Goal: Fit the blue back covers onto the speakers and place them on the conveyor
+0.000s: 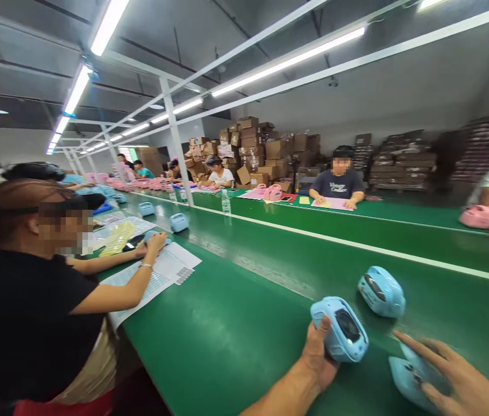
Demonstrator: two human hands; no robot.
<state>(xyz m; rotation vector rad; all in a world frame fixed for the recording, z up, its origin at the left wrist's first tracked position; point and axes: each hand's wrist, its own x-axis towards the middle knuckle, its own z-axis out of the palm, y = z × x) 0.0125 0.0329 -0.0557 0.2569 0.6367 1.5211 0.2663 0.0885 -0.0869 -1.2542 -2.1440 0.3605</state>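
Observation:
My left hand [320,352] is wrapped round a light blue plastic device [340,330] with a dark oval window, held above the green work surface. At the lower right, my right hand [452,370] has its index finger stretched out and its fingers apart, over a light blue part [415,375] that is partly hidden by the hand. Whether the fingers touch that part is hard to tell. A second blue device [381,292] with a dark window rests on the green surface just beyond my hands.
A person in black [32,312] works at the left beside printed sheets [140,283]. Farther up the line are two blue devices [179,222] [146,208]. Across the white strip stand a bottle [226,203], pink devices [272,192] and seated people.

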